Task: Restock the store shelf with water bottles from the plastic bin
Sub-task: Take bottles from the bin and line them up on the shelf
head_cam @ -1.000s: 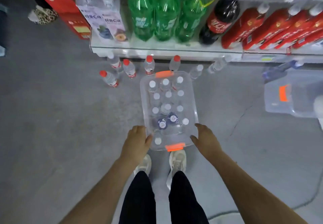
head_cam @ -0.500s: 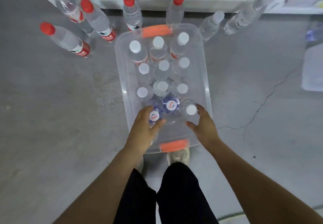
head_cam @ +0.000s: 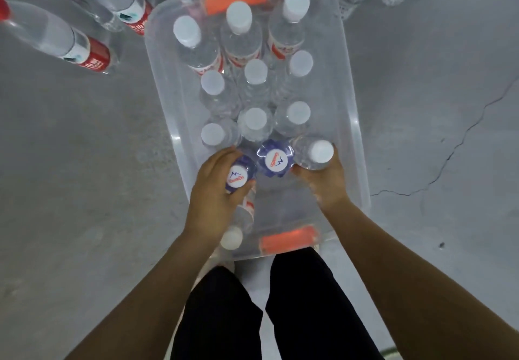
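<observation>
Two bottles are getting grabbed at once here, so this is the pick-up step: both hands are down in the near end of the plastic bin [head_cam: 165, 84] and nothing has gone to the shelf from this grab yet (the shelf isn't even in view right now).

The left hand [head_cam: 213, 194] has its fingers curled round the shoulder of a blue-tinted bottle [head_cam: 238, 177] with a logo cap, thumb on the near side. The right hand [head_cam: 327, 184] is wrapped round a clear white-capped bottle [head_cam: 318, 152]. Most of its fingers are hidden behind the bottle, so I can't tell how far they close. Squeezed between the two sets of fingers is a second blue bottle [head_cam: 276, 159], touching both held ones. Just under the left palm one bottle lies on its side [head_cam: 241, 216]. Past the fingertips the rest of the stock stands upright and tightly packed.

My guess for the next move is a straight lift up, since the neighbours sit so close that a tilted pull would drag the middle blue one along or knock it over. Then up and forward, over the red-labelled bottles [head_cam: 50, 34] standing on the floor beyond the fingertips on the left.
</observation>
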Tool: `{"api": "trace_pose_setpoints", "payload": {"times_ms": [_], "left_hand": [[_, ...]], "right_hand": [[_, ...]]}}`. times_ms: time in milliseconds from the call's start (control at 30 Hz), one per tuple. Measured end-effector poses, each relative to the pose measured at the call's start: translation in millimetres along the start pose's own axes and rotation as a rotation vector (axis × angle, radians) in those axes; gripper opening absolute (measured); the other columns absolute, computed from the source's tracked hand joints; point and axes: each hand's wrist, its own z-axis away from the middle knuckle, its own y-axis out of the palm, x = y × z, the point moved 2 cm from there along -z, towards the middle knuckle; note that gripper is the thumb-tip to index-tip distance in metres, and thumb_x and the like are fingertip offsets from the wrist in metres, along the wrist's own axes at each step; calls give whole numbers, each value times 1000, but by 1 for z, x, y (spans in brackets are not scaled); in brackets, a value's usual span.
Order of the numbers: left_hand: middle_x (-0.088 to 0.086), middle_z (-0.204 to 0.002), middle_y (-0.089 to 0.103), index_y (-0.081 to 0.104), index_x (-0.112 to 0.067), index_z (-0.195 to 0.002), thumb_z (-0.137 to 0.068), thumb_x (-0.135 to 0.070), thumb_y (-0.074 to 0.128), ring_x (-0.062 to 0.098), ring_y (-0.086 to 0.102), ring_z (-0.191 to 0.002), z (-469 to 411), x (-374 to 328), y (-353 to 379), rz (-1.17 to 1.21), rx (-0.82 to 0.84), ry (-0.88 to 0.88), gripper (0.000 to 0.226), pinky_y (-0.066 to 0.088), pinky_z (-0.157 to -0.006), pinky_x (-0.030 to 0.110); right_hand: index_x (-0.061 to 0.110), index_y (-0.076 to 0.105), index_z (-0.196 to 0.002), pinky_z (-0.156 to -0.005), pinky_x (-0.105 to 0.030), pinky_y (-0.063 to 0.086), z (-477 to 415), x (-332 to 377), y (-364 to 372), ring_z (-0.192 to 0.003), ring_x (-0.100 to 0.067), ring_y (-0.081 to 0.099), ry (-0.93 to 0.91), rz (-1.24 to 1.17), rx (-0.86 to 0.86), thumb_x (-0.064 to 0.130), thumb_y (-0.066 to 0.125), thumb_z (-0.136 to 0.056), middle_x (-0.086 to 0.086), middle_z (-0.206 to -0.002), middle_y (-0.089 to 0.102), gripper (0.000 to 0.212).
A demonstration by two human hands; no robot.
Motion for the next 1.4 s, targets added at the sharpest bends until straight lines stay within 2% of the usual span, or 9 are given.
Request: {"api": "trace_pose_setpoints", "payload": {"times_ms": [133, 267, 367, 533, 700, 833, 933, 1200, 1400], "left_hand": [[-10, -126, 44, 56, -9, -123, -77, -14, 73, 3, 41, -117, 6, -3, 2, 50, 78, -15, 50, 24, -98, -1], [-5, -132, 50, 50, -16, -128, -83, -19, 66, 3, 44, -115, 4, -10, -6, 46, 100, -100, 48, 30, -97, 11], [-7, -121, 55, 46, -21, -127, -84, -24, 64, 5, 50, -102, 4, -15, -18, 41, 96, -133, 46, 33, -84, 3], [-8, -110, 57, 50, -18, -121, -84, -18, 66, 7, 53, -93, 13, -36, -42, 86, 74, -116, 41, 35, -72, -4], [-27, -91, 52, 49, -36, -100, -82, -15, 68, -7, 54, -82, 27, -64, -71, 177, 67, -102, 33, 35, -71, -4], [-10, -108, 59, 52, -23, -118, -83, -22, 66, 9, 54, -95, 40, -82, -99, 187, 51, -108, 38, 38, -78, 9], [-8, -104, 59, 50, -30, -110, -83, -23, 66, 9, 55, -90, 49, -106, -130, 236, 11, -101, 32, 40, -72, 6], [-17, -84, 57, 51, -21, -102, -86, -18, 63, -9, 54, -70, 88, -220, -263, 331, -91, 1, 20, 38, -62, 1], [-14, -82, 56, 50, -27, -97, -91, -27, 54, 5, 55, -77, 128, -345, -401, 475, -231, 131, 7, 47, -72, 26]], "right_hand": [[13, 48, -126, -71, 4, 38, 0, 0, 0, -99, -8, 54, -22, 50, -43, 9, 85, -63, 9, -104, 58, 72], [17, 53, -123, -86, -17, 44, 6, -1, -3, -99, -9, 58, -4, 64, -42, 16, 85, -63, 10, -103, 62, 68], [17, 55, -120, -89, -25, 50, 14, -2, -10, -100, -12, 61, 6, 50, -32, 15, 86, -62, 7, -104, 66, 66], [26, 56, -111, -83, -11, 48, 40, 17, -27, -96, -4, 61, -39, 48, 5, 15, 87, -59, 12, -104, 66, 61], [26, 59, -106, -82, -13, 49, 70, 43, -45, -94, -5, 65, -35, 5, 61, 11, 87, -58, 9, -102, 69, 58], [16, 59, -108, -74, -11, 51, 98, 73, -61, -82, 5, 65, -55, -46, 95, 2, 83, -62, 7, -97, 69, 54], [21, 58, -99, -65, -5, 49, 122, 105, -70, -69, 12, 63, -90, -80, 99, -5, 80, -65, 12, -89, 65, 47], [23, 61, -102, -76, -17, 50, 233, 228, -113, -87, -6, 65, -194, -147, 112, 8, 80, -69, 7, -97, 69, 41], [20, 57, -105, -61, -6, 47, 348, 378, -150, -75, 4, 63, -363, -182, 160, 8, 73, -78, 8, -94, 67, 34]]}}
